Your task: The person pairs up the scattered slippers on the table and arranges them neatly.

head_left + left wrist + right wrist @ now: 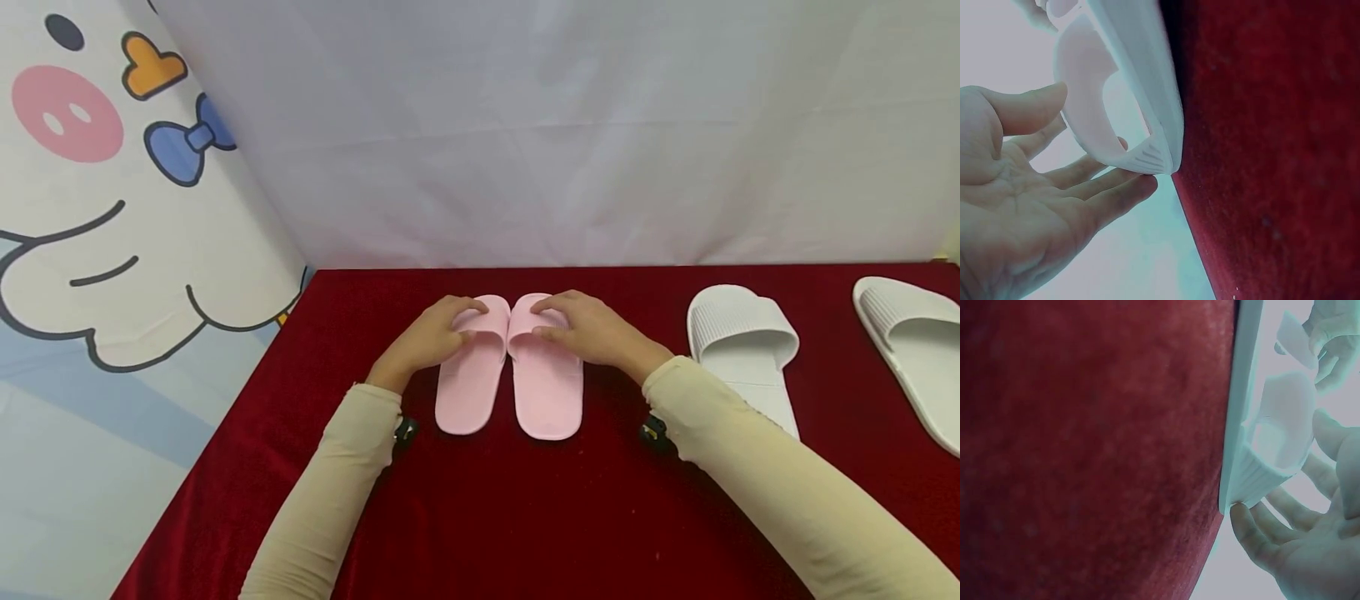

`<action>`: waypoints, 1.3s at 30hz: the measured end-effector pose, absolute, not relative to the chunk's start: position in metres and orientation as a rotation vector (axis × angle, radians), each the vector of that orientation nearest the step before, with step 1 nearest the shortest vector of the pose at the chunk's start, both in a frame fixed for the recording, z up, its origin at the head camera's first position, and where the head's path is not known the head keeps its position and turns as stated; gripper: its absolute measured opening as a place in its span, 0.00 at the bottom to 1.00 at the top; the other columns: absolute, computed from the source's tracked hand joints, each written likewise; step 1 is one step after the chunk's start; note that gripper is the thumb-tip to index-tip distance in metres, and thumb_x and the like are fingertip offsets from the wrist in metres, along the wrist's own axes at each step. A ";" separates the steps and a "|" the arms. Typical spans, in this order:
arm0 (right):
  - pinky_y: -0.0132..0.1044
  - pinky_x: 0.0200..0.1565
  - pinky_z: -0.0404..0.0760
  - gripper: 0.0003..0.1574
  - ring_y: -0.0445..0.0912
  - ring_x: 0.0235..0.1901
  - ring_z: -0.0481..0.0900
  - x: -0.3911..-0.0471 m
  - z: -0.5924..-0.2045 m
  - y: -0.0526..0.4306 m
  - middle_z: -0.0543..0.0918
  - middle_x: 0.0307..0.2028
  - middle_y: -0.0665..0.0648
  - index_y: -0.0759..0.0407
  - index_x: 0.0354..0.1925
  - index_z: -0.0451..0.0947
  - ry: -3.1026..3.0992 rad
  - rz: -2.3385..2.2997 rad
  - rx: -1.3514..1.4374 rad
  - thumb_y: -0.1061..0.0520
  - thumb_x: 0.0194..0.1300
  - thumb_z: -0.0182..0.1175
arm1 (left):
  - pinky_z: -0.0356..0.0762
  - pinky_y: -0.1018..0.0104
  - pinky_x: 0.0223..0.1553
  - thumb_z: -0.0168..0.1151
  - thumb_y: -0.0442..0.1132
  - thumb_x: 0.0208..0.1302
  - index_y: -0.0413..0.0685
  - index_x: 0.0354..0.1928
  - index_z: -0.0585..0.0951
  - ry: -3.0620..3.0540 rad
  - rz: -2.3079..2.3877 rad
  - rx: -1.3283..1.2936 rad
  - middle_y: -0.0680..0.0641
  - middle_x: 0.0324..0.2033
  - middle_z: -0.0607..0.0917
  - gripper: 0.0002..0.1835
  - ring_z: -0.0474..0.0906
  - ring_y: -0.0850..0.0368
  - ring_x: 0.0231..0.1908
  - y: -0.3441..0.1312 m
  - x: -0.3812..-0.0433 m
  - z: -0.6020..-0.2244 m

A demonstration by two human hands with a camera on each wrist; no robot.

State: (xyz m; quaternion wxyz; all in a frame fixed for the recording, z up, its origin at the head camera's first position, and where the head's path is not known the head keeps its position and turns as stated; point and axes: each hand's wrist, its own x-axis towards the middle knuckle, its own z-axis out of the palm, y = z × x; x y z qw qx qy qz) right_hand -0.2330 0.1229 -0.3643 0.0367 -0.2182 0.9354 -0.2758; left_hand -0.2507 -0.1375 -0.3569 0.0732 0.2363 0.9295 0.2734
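Noted left hand (1035,200) at left, palm toward camera, fingers extended and slightly spread. Found thumb tip at the edge of the strap (1082,69) on a pale slipper (1138,50). Sighted one fingertip at the opening beneath the strap, and the lowest finger reaching just beside its ribbed end. Could not confirm firmness of contact. Observed sole lying along red cloth (1272,150), with dark shadow alongside toward the top. Recorded at the upper edge part of a second slipper (1063,7), cut off, beside a blurred portion of second hand (1040,15). Logged bright, whitish to blue-green background (1141,250), detail unreadable.
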 end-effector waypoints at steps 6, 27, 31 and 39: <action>0.58 0.68 0.66 0.27 0.60 0.67 0.69 -0.232 -0.367 0.123 0.71 0.65 0.67 0.56 0.62 0.76 2.878 -0.873 -0.695 0.47 0.69 0.61 | 0.64 0.46 0.70 0.54 0.31 0.63 0.43 0.61 0.75 2.775 0.832 0.702 0.36 0.64 0.74 0.23 0.68 0.42 0.66 -0.137 -0.250 -0.357; 0.67 0.70 0.52 0.40 0.64 0.76 0.49 -0.193 -0.370 0.140 0.59 0.74 0.65 0.52 0.73 0.61 2.981 -0.489 -0.742 0.38 0.71 0.54 | 0.49 0.27 0.69 0.55 0.50 0.73 0.63 0.73 0.64 2.849 0.481 0.689 0.41 0.76 0.56 0.29 0.43 0.38 0.78 -0.125 -0.230 -0.349; 0.67 0.70 0.51 0.40 0.63 0.77 0.47 -0.182 -0.368 0.146 0.58 0.75 0.65 0.50 0.74 0.61 3.001 -0.427 -0.751 0.35 0.71 0.53 | 0.41 0.27 0.70 0.52 0.53 0.74 0.68 0.75 0.61 2.883 0.412 0.703 0.45 0.78 0.51 0.29 0.36 0.37 0.79 -0.115 -0.221 -0.348; 0.66 0.68 0.55 0.40 0.64 0.76 0.47 -0.160 -0.368 0.158 0.60 0.74 0.65 0.49 0.73 0.63 3.058 -0.311 -0.812 0.35 0.70 0.54 | 0.37 0.28 0.72 0.49 0.61 0.74 0.74 0.76 0.57 2.838 0.128 0.864 0.49 0.80 0.44 0.31 0.29 0.41 0.79 -0.101 -0.204 -0.345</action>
